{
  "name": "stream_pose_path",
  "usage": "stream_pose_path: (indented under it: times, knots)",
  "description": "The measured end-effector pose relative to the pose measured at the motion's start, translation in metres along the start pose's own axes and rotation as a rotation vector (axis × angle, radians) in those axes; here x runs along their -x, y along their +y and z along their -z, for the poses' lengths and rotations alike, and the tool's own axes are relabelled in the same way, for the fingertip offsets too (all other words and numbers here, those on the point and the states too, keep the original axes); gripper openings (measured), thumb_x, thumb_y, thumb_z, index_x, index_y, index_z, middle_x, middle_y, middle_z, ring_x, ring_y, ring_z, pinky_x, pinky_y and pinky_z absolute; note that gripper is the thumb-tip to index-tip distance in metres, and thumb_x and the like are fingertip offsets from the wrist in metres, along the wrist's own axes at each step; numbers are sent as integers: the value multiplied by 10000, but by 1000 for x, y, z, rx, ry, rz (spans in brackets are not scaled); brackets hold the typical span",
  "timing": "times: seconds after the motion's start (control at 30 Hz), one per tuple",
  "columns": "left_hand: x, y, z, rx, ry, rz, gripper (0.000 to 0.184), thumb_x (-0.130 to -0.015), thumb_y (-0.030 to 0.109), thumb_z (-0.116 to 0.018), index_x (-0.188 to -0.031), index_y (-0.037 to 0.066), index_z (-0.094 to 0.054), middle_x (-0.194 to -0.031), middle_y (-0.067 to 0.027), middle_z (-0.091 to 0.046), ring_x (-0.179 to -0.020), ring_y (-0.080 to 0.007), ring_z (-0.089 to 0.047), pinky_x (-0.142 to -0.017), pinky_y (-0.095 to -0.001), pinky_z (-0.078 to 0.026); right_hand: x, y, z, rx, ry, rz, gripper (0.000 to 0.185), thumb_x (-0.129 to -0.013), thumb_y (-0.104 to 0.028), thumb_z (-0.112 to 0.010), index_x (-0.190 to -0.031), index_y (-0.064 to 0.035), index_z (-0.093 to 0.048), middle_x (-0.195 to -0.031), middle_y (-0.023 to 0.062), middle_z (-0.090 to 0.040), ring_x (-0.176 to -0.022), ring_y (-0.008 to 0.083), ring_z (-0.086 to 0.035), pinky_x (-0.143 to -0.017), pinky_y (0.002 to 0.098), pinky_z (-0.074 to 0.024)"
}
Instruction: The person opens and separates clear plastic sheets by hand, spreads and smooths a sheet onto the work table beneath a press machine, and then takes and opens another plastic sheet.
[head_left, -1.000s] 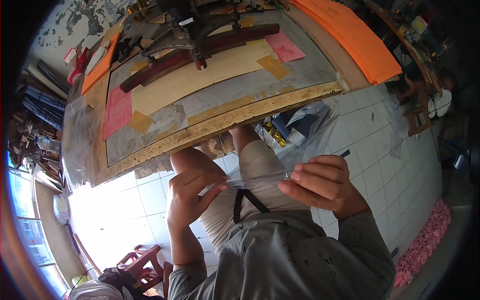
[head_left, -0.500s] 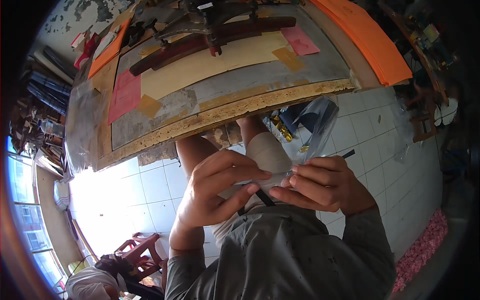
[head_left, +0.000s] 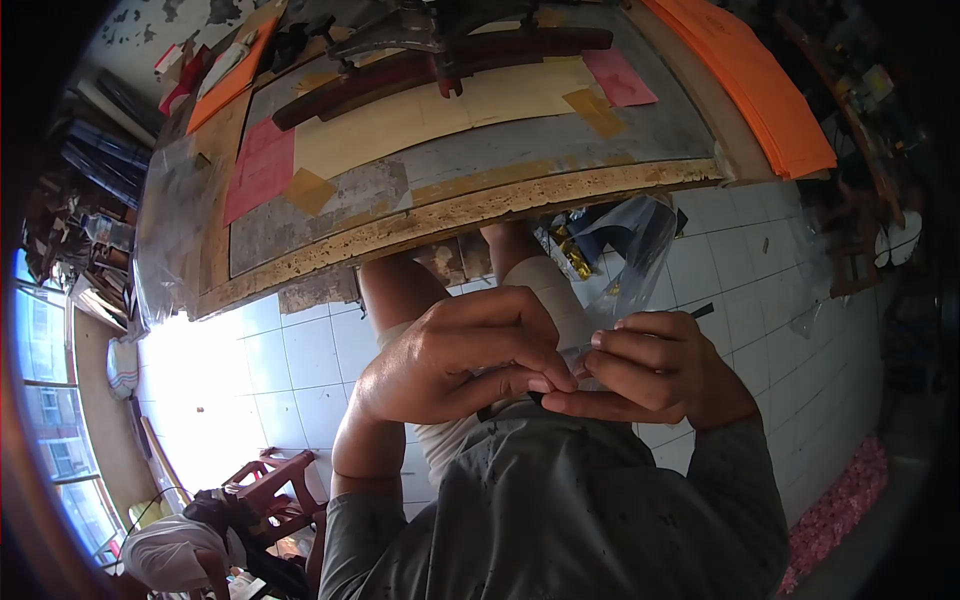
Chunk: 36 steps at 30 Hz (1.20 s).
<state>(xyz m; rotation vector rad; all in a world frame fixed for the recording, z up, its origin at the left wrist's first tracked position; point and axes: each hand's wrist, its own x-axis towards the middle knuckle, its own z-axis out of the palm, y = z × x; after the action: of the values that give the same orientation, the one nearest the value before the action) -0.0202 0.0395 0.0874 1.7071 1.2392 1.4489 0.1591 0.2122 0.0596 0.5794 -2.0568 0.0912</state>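
Both hands met over the lap, in front of the near edge of the surface point(head_left: 450, 215). Left hand point(head_left: 470, 355): thumb and index finger pinched together, tips right by the right hand's fingers. Right hand point(head_left: 650, 370): thumb under, fingers curled, clear plastic point(head_left: 632, 268) gripped between them. Could not tell if the left hand had hold of the plastic too; fingers hid that bit. Plastic ran up from the right hand toward the underside of the surface, beside dark blue and gold material point(head_left: 577, 260). On the surface: yellow sheet point(head_left: 440, 115) lay flat between two pink sheets, tan patches near its lower corners, dark red bar point(head_left: 400, 85) across above it. Orange stack point(head_left: 745, 85) sat along the right side. Another person point(head_left: 175, 550) was bent over at lower left, near a red stool point(head_left: 275, 490).
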Motion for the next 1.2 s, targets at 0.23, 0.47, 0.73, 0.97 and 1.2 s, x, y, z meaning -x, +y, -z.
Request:
stream_pose_path:
  times: [0.23,0.47,0.73,0.97,1.2]
  knots:
    - [-3,-3,-1,-116,-3,-107,121,-857,48,-818,-952,47,-743,-935,-78,-679,-838,-220,-681,-725,-346,-522,3,-1,1,3,7,-43,375,-780,-322,-921,-1141,-347,-822,-1012,-68,-552,-836,71,-612,-716,244,-524]
    - [-4,-4,-6,-75,18,-61,69,-908,45,-725,-965,35,-688,-979,-96,-659,-893,-242,-667,-789,-360,-515,2,-1,7,0,-30,-71,373,-783,-239,-892,-1136,-340,-827,-1009,-64,-556,-839,70,-621,-720,248,-531]
    - [1,-9,-14,240,73,77,55,-1001,48,-652,-1018,7,-685,-1043,-100,-627,-1000,-228,-623,-902,-351,-482,3,0,7,2,-31,-88,386,-750,-216,-903,-1110,-338,-834,-1012,-60,-554,-838,72,-622,-731,248,-535]
    - [-1,-9,-13,235,53,72,67,-1012,60,-661,-1027,1,-691,-1052,-99,-633,-1013,-226,-628,-910,-351,-484,3,1,6,14,-37,-109,373,-748,-262,-925,-1104,-330,-836,-1012,-59,-546,-821,76,-615,-740,251,-533]
    - [-1,-9,-13,233,55,75,74,-1007,47,-661,-1047,-10,-688,-1058,-106,-649,-1025,-226,-645,-914,-349,-495,5,1,7,6,-53,-120,390,-742,-262,-930,-1114,-323,-832,-1016,-58,-545,-826,77,-619,-738,256,-533]
